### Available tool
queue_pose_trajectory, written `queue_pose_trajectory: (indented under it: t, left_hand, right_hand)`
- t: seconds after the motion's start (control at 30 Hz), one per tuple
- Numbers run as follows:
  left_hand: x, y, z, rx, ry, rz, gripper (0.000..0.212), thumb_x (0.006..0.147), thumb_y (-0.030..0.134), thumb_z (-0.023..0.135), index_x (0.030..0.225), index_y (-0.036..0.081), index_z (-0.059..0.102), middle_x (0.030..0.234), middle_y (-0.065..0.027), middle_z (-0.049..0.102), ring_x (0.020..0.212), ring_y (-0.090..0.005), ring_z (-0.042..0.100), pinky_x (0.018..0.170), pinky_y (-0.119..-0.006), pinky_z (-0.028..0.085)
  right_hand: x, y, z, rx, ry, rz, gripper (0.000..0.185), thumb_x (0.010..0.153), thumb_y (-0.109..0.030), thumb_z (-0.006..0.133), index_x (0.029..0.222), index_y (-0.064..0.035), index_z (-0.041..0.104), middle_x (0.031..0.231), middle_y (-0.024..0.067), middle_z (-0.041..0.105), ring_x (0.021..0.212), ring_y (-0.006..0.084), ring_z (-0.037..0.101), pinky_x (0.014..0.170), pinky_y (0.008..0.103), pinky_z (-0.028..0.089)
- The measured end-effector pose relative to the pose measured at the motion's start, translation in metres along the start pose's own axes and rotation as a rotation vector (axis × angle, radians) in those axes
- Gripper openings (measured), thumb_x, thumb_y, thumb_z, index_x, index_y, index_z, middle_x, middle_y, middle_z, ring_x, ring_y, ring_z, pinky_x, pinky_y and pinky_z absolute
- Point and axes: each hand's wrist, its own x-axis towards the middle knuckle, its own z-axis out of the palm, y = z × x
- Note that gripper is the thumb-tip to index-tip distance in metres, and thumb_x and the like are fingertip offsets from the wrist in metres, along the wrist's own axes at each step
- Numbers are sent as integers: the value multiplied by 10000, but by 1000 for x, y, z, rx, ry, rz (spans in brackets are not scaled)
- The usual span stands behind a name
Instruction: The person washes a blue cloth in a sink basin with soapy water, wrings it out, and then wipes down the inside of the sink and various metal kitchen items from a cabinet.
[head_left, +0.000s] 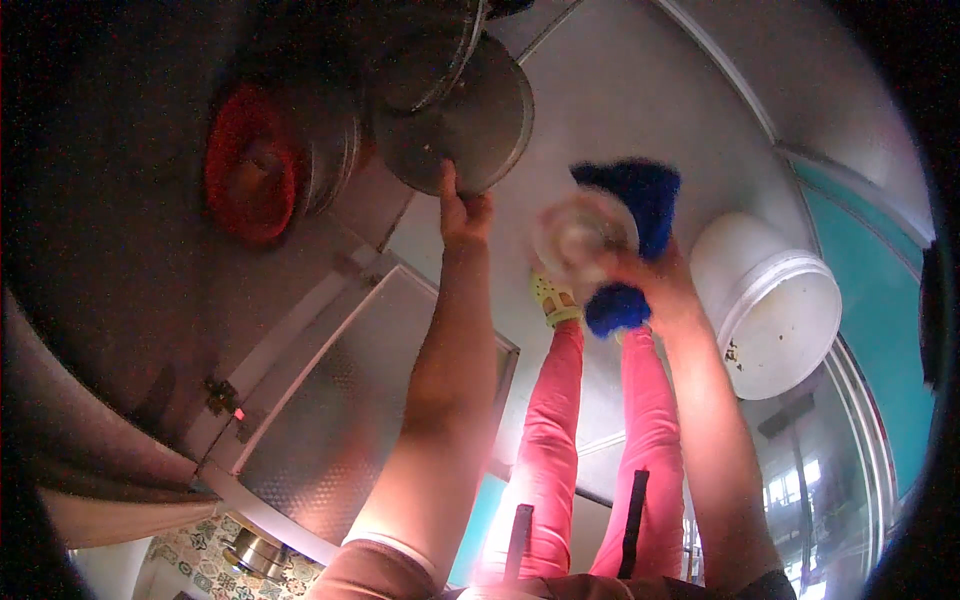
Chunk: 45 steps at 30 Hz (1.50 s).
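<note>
My left hand (465, 214) grips the near rim of a dark round lid or shallow pan (465, 127), with one finger laid over its face. My right hand (649, 274) holds a blue cloth (645, 195), whose other end hangs below the palm. A whitish round item (585, 232), blurred by motion, is at the fingers of that hand; what it is cannot be made out. Beyond the right forearm, a white plastic bucket (784, 330) lies tilted with its mouth towards me and dark specks inside.
A red round basin or container (251, 165) stands in shadow at the left. A framed door panel with textured glass (352, 390) is left of my legs. A metal pot (259, 553) shows at lower left. My feet, in yellow clogs (553, 296), are on the floor below my hands.
</note>
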Motion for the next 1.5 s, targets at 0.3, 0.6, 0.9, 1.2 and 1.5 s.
queue_pose_trajectory:
  t: [0.3, 0.6, 0.9, 1.2, 1.5]
  left_hand:
    - [-35, 1, -23, 59, 45, -48, 400, 743, 205, 633, 1092, 78, 487, 1072, -48, 544, 974, -171, 522, 791, -264, 467]
    - [-104, 9, -77, 339, 356, -109, 415, 724, 233, 648, 1086, 83, 512, 1036, -73, 561, 916, -199, 551, 722, -276, 478]
    - [-236, 11, -165, -19, 439, -290, 348, 779, 130, 571, 1105, 48, 485, 1101, -91, 524, 987, -219, 506, 851, -318, 417]
    - [-290, 90, -107, -235, 488, 17, 420, 773, 183, 578, 1160, 81, 448, 1198, -75, 450, 1128, -241, 380, 978, -435, 256]
    - [-251, 137, -56, -90, 177, 181, 508, 753, 315, 592, 1188, 110, 427, 1203, -77, 446, 1163, -291, 338, 601, -334, 510]
  right_hand:
    - [92, -35, 61, -87, -327, -153, 488, 633, -202, 703, 1052, -53, 504, 930, 49, 568, 846, 145, 537, 739, 279, 430]
    - [113, -10, 65, -223, -240, -154, 512, 623, -190, 715, 1072, -83, 491, 957, 37, 564, 881, 155, 529, 775, 291, 418]
    - [115, -21, 62, -261, -324, -128, 493, 640, -223, 703, 1070, -100, 495, 921, 3, 548, 845, 119, 498, 714, 275, 403]
    - [110, -22, 64, -229, -357, -81, 560, 624, -218, 708, 1111, -96, 459, 984, 18, 533, 908, 141, 483, 782, 286, 387]
    - [115, -9, 58, -230, -347, -78, 567, 619, -196, 712, 1109, -77, 452, 989, 34, 539, 912, 154, 495, 800, 295, 393]
